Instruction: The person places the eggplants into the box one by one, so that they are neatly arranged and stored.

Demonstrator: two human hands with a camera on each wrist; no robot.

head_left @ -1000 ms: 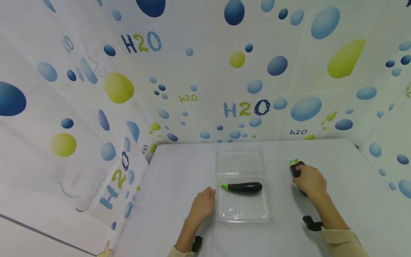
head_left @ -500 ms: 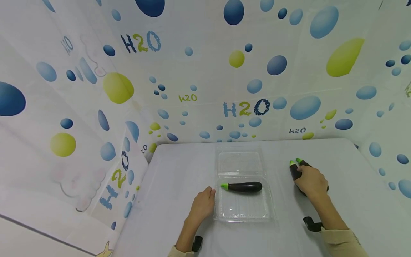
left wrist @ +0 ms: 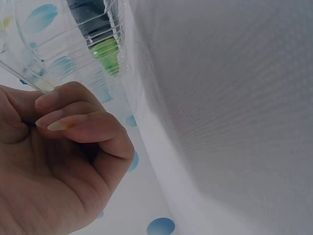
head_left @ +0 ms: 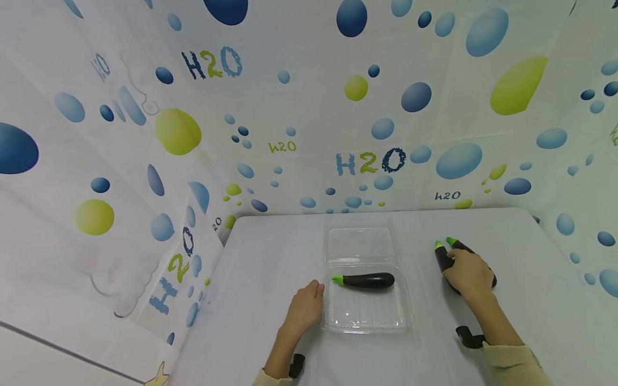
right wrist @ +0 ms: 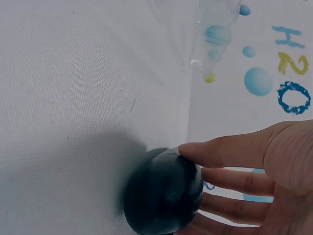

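A clear plastic clamshell container (head_left: 367, 316) lies open on the table, its lid (head_left: 362, 244) folded back. One dark eggplant (head_left: 370, 281) with a green stem end rests crosswise in its base. My left hand (head_left: 304, 310) pinches the container's left edge with curled fingers, also seen in the left wrist view. To the right of the container, my right hand (head_left: 468, 274) holds an eggplant (head_left: 442, 259) between thumb and fingers. Another eggplant (head_left: 462, 247) lies on the far side of that hand, partly hidden under it; whether the fingers touch it I cannot tell.
The white table (head_left: 260, 257) ends at the back against a white sheet (head_left: 309, 107) printed with bubbles and H2O. Black wrist mounts (head_left: 469, 338) sit on both forearms.
The farther eggplant on the right has shifted rightward, apart from the one under my thumb; its blunt end now shows beyond the hand. My right hand moved slightly right. My left hand stayed put.
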